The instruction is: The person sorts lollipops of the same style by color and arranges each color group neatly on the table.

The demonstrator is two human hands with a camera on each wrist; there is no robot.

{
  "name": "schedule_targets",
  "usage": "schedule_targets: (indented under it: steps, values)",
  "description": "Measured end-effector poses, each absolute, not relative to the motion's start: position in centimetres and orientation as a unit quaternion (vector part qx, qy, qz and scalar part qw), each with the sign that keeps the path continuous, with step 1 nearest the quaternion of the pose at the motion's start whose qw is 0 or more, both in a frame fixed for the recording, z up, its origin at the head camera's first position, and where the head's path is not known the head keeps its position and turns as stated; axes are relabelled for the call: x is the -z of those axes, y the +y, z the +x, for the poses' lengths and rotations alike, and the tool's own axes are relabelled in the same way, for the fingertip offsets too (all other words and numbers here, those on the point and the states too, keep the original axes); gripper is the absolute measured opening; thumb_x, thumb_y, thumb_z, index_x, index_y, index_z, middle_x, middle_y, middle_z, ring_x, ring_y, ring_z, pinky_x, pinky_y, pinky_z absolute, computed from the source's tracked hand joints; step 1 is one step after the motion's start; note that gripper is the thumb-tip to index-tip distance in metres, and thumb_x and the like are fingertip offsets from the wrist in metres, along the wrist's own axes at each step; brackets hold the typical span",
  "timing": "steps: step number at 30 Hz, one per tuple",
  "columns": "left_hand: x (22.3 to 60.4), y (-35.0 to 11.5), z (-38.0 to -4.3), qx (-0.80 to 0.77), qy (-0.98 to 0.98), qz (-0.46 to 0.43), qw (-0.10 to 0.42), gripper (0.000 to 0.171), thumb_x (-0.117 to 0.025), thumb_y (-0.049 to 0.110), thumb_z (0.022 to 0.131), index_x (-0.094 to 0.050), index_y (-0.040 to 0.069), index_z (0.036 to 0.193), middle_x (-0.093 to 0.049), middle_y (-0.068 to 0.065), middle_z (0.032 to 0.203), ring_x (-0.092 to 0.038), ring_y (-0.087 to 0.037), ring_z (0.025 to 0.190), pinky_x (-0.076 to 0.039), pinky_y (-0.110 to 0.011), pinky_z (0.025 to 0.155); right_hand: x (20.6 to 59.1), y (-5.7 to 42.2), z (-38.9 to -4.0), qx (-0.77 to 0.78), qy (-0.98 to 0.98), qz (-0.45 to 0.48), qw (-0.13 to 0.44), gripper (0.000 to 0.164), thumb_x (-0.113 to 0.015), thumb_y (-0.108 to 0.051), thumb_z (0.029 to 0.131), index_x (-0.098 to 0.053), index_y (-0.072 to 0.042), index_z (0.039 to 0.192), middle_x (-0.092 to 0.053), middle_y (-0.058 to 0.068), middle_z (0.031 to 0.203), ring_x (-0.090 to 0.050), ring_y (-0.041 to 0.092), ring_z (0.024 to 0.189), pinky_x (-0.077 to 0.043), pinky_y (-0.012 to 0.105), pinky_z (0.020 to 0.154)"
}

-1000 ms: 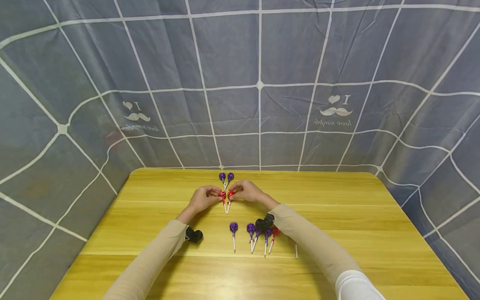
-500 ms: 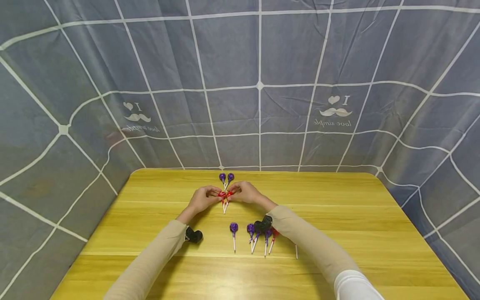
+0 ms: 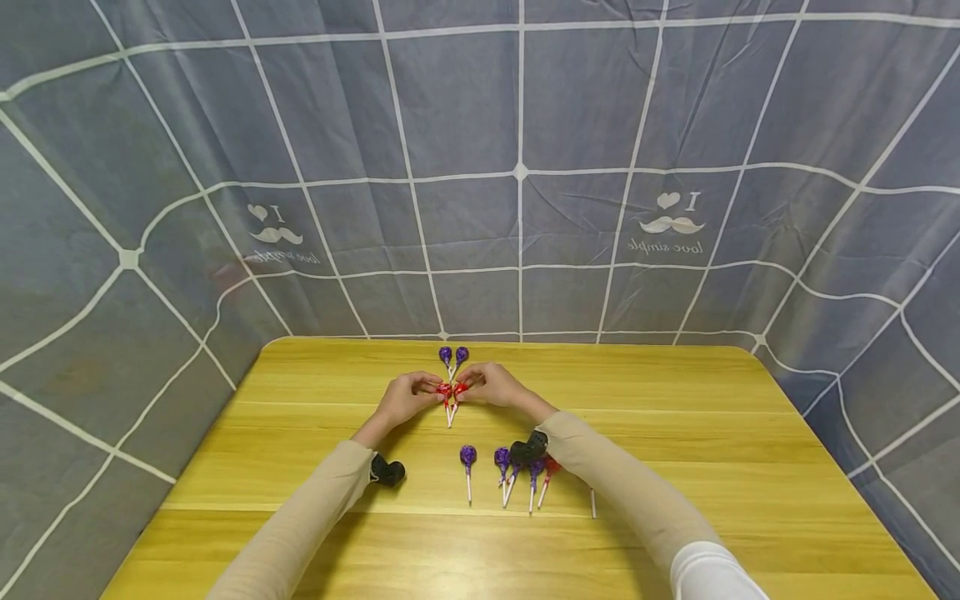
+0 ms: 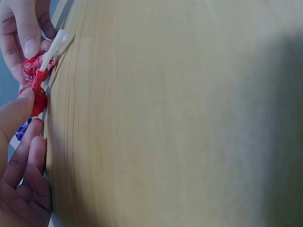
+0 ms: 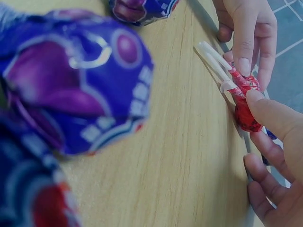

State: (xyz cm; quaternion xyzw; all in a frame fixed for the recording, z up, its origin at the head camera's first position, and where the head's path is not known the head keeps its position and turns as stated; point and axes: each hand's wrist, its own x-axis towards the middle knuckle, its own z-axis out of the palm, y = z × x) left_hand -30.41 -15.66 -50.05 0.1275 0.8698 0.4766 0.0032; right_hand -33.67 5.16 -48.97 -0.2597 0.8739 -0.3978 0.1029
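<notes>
At the table's far middle, my left hand (image 3: 407,396) pinches the head of a red-wrapped lollipop (image 4: 39,101) between thumb and fingers. Beside it, my right hand (image 3: 493,385) pinches a second red lollipop (image 5: 247,116) in the same way. The two heads sit close together, and their white sticks converge toward me into a narrow V. Just beyond them, two purple lollipops (image 3: 446,354) lie in a similar V, heads pointing away. Fingers partly cover both red wrappers.
Nearer on the wooden table (image 3: 315,467) lies a single purple lollipop (image 3: 468,455). To its right are several more purple ones and a red lollipop (image 3: 551,467), partly hidden by the right wrist camera (image 3: 528,448). A grey checked cloth (image 3: 465,225) hangs behind the table.
The right hand has shifted its red lollipop slightly left, bringing its stick end against the other's. The left hand has stayed almost still.
</notes>
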Motion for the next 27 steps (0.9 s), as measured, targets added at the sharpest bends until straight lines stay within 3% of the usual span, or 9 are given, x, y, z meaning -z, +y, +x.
schedule_targets:
  steps: [6,15,27]
  values:
    - [50.1,-15.7,-30.4,-0.482,0.867,0.128,0.006,0.025,-0.071,0.005,0.085,-0.068,-0.004,0.108,-0.072,-0.021,0.096,-0.069,-0.026,0.083,-0.052,-0.021,0.068,48.9,5.3,-33.7,0.394,0.875,-0.263,0.099,0.031,-0.074,-0.016,0.084,-0.067,-0.002,0.111,-0.071,0.011,0.101,-0.066,0.019,0.090,-0.053,0.025,0.078]
    - [50.0,-16.2,-29.9,-0.471,0.872,0.128,-0.016,0.024,-0.072,0.009,0.085,-0.069,-0.001,0.106,-0.073,-0.019,0.096,-0.069,-0.028,0.088,-0.053,-0.033,0.078,48.3,6.1,-33.3,0.396,0.875,-0.264,0.087,0.035,-0.075,-0.015,0.083,-0.067,-0.002,0.114,-0.070,0.012,0.102,-0.065,0.019,0.085,-0.052,0.025,0.076]
    - [49.7,-16.7,-28.2,-0.452,0.884,0.111,-0.031,0.022,-0.071,0.011,0.086,-0.069,0.002,0.106,-0.072,-0.015,0.097,-0.067,-0.027,0.090,-0.053,-0.042,0.087,46.8,7.8,-32.3,0.386,0.883,-0.260,0.054,0.031,-0.074,-0.013,0.084,-0.068,-0.004,0.112,-0.070,0.010,0.106,-0.063,0.022,0.096,-0.049,0.030,0.084]
